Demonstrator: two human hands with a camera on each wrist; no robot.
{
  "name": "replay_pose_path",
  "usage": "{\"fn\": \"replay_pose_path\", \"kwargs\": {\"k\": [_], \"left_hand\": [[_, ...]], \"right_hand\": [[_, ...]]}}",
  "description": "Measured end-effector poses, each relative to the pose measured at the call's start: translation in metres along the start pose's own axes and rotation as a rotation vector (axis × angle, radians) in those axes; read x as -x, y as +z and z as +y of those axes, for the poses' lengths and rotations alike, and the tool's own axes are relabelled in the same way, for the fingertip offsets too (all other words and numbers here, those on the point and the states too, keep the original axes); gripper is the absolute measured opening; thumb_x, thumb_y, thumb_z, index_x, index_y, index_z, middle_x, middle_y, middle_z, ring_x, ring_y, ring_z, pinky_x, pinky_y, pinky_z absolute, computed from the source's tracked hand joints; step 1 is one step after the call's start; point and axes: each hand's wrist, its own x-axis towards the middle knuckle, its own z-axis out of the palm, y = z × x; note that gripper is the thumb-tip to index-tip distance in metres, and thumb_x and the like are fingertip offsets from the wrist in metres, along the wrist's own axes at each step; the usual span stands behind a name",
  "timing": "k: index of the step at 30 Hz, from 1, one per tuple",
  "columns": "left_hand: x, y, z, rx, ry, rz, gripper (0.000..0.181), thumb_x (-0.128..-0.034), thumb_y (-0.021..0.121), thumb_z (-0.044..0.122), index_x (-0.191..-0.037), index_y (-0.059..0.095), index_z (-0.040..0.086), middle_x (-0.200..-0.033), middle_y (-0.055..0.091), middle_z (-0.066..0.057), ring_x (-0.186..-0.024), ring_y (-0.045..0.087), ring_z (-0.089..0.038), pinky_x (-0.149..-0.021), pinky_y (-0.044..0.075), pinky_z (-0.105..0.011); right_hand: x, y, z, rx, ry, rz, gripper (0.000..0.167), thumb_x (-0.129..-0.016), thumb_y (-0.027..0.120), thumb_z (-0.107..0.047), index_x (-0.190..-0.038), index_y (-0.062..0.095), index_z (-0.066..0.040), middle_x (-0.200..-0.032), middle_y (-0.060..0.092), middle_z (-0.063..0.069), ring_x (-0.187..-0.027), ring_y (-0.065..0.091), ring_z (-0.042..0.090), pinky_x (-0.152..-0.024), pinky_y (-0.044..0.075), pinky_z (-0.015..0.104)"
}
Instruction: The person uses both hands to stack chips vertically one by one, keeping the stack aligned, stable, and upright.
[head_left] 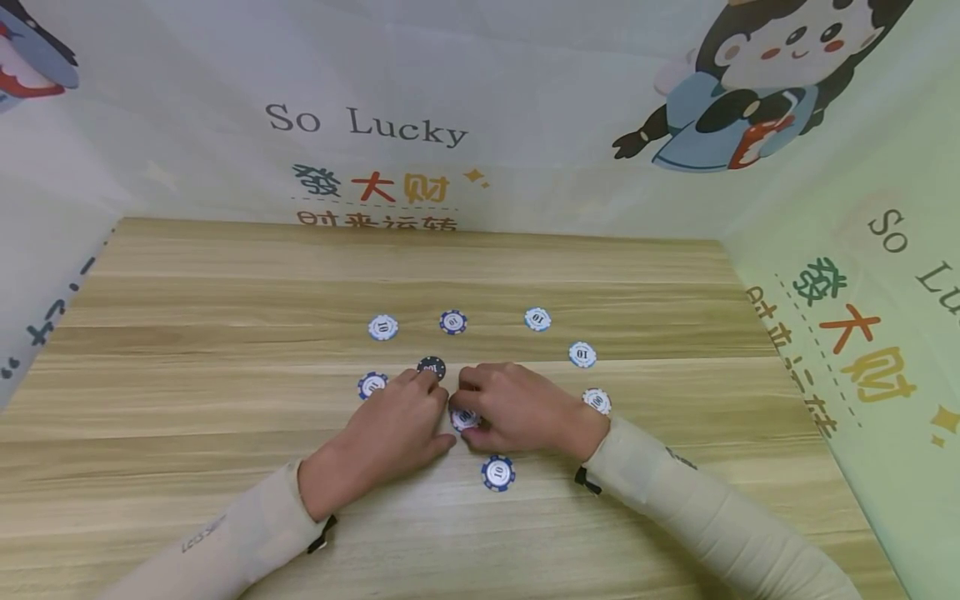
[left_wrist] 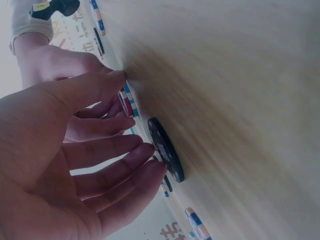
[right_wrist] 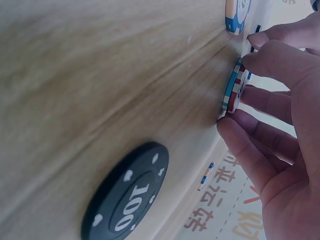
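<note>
My right hand [head_left: 517,408] holds a small stack of poker chips [right_wrist: 234,86] with teal and red edges by the rim, thumb on one side and fingers on the other. The stack stays on the table. Beside it, my left hand [head_left: 393,425] hovers low with loosely bent fingers. In the left wrist view, its fingertips [left_wrist: 159,172] are at the face of a black chip [left_wrist: 167,150]; whether they touch it I cannot tell. Past those fingers lies another black chip [head_left: 431,365]. The palm of the left hand hides some table in the head view.
Blue-and-white chips marked 10 lie about the hands: one [head_left: 498,473] in front, one [head_left: 372,385] at left, others [head_left: 383,327] farther back. A 100 chip [head_left: 597,401] lies by the right wrist. Printed cloth walls [head_left: 525,167] border the wooden table [head_left: 225,317].
</note>
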Motion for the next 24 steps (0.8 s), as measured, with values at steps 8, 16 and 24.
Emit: {"fn": "replay_pose_path", "kwargs": {"k": [8, 16, 24], "left_hand": [[0.0000, 0.0015, -0.0004, -0.007, 0.003, 0.007, 0.051, -0.0897, 0.092, 0.039, -0.104, 0.077, -0.008, -0.101, 0.069, -0.016, -0.089, 0.066, -0.029, -0.081, 0.063, -0.042], [-0.0008, 0.0016, -0.0002, 0.001, -0.002, 0.003, 0.050, -0.0902, 0.092, 0.038, -0.106, 0.077, -0.008, -0.103, 0.070, -0.017, -0.090, 0.066, -0.029, -0.082, 0.063, -0.042], [-0.0018, 0.0026, 0.0004, -0.017, -0.004, 0.009, 0.052, -0.0901, 0.092, 0.039, -0.106, 0.077, -0.009, -0.105, 0.071, -0.019, -0.092, 0.068, -0.031, -0.082, 0.065, -0.043]], "right_hand": [[-0.0004, 0.0028, 0.0014, 0.010, 0.002, -0.005, 0.028, -0.098, 0.079, -0.029, -0.116, 0.079, -0.007, -0.101, 0.066, 0.001, -0.083, 0.058, 0.013, -0.073, 0.054, 0.028], [-0.0003, 0.0047, 0.0021, 0.021, 0.022, -0.017, 0.031, -0.098, 0.078, -0.030, -0.119, 0.077, -0.007, -0.102, 0.067, 0.001, -0.085, 0.059, 0.012, -0.076, 0.056, 0.028], [0.0012, 0.0052, 0.0027, 0.037, 0.052, -0.037, 0.035, -0.099, 0.078, -0.033, -0.120, 0.076, -0.005, -0.103, 0.067, 0.000, -0.087, 0.060, 0.012, -0.078, 0.056, 0.029]]}}
